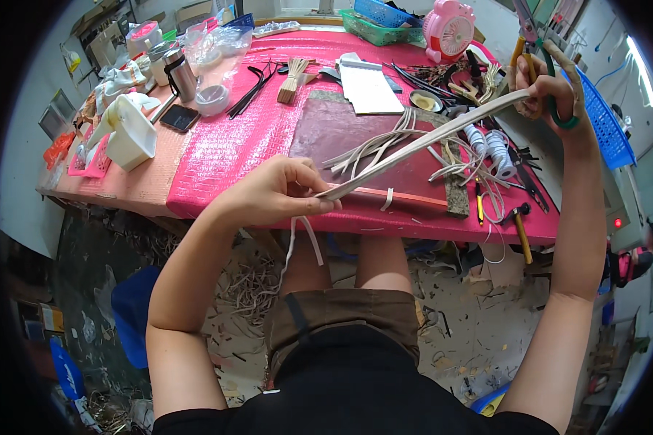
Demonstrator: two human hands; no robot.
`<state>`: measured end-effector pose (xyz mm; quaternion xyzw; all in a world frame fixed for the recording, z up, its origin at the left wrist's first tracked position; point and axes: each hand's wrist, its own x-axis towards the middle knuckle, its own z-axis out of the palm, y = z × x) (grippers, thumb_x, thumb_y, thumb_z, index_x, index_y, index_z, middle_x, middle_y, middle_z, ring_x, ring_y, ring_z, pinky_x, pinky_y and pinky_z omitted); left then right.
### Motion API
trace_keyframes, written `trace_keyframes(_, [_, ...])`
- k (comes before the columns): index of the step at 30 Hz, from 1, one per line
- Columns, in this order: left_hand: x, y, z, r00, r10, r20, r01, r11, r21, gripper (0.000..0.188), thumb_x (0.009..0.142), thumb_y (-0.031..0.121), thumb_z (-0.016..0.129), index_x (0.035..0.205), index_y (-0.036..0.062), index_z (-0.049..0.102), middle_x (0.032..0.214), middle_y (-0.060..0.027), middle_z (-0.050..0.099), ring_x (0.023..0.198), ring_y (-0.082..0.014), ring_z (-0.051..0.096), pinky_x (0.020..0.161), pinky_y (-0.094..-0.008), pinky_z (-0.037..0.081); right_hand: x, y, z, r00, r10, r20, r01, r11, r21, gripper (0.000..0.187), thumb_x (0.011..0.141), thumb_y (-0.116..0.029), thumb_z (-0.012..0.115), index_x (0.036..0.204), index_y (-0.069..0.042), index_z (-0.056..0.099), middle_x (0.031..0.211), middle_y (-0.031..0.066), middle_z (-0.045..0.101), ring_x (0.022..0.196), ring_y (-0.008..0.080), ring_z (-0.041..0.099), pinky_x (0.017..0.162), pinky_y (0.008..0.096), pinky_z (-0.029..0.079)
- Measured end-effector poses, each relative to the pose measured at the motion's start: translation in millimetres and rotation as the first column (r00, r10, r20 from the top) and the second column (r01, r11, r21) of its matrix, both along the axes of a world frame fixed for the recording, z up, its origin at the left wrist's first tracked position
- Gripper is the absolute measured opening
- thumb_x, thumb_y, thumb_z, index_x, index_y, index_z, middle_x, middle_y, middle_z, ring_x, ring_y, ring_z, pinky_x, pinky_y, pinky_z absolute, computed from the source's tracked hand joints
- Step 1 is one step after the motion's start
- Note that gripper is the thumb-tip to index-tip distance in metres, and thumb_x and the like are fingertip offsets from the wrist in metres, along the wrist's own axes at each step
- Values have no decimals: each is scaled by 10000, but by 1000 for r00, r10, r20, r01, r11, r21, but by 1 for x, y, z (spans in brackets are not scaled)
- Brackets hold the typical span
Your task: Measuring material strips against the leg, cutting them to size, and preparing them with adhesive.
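A long cream strap (pixel 432 139), seemingly of layered flat strips, stretches slantwise over the table between my hands. My left hand (pixel 286 187) pinches its near end between thumb and fingers; thin pale strips (pixel 310 243) dangle below that hand. Raised at the right, my right hand (pixel 548 90) grips the strap's far end. The same hand also carries scissors (pixel 550 72) with green handle loops, pointing up; orange-yellow parts show by its fingers. Beneath the strap lie a bundle of loose cream strips (pixel 384 141) and a dark red board (pixel 326 123).
Thread spools (pixel 499 154), a hammer (pixel 522 235) and a yellow pen-like tool (pixel 479 203) lie at the right. Farther back are a white notepad (pixel 366 83), a pink fan (pixel 450 30) and a green basket (pixel 377 32). A phone (pixel 179 118) and steel flask (pixel 180 75) occupy the left.
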<state>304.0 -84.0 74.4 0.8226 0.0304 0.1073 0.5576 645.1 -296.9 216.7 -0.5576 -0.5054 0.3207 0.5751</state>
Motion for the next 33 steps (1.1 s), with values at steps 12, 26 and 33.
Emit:
trace_keyframes(12, [11,-4,0,918,-302,-258,184,899,-397,181,789,138,736,869,-12,677,706,19,614,699,-45,537,639,-196,422,-9,0,17,985,9,173,-3,999,-31,312,653,-90,515,930,51,486,684,81,461,542,141,419,559,237,386])
trace_keyframes(26, [16,-6,-27,856,-495,-148,257,657,-709,205,915,231,586,907,27,592,718,-27,619,455,0,391,376,-155,236,-14,-6,6,975,-171,144,171,985,12,310,609,-157,543,869,-26,437,624,43,453,463,115,378,419,226,323])
trace_keyframes(33, [20,-11,-30,862,-482,-156,258,683,-683,256,876,209,633,1000,-9,579,722,-26,585,580,-80,512,567,-202,407,-7,-8,4,981,-136,138,141,990,-27,311,607,-161,546,866,-26,440,623,41,455,466,115,379,426,228,328])
